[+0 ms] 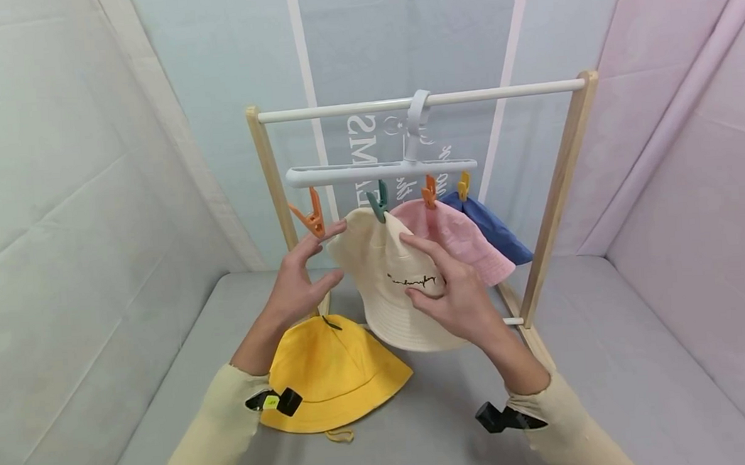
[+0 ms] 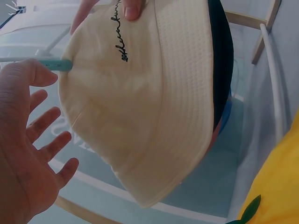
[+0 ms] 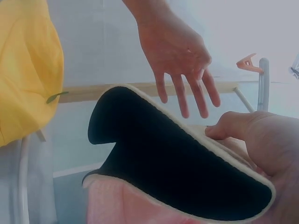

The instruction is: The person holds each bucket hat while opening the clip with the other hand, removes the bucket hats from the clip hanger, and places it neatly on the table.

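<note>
A cream bucket hat (image 1: pixel 396 309) with dark cursive lettering hangs by its crown from a green clip (image 1: pixel 380 202). My right hand (image 1: pixel 460 298) holds its right side, thumb on the front near the lettering; the wrist view shows the hat's black lining (image 3: pixel 182 158). My left hand (image 1: pixel 295 283) is at the hat's left, fingers spread, with the index fingertip near the crown's edge and an orange clip (image 1: pixel 316 222). Whether that fingertip touches either is unclear. In the left wrist view, the left thumb (image 2: pixel 42 74) appears close to the green clip.
The white hanger (image 1: pixel 356 173) hooks over the rail of a wooden-sided rack (image 1: pixel 556 200). Further right on it hang a pink hat (image 1: pixel 469 241) and a blue one (image 1: pixel 497 228). Below my left forearm, a yellow bucket hat (image 1: pixel 336 370) lies on the grey surface (image 1: pixel 643 358).
</note>
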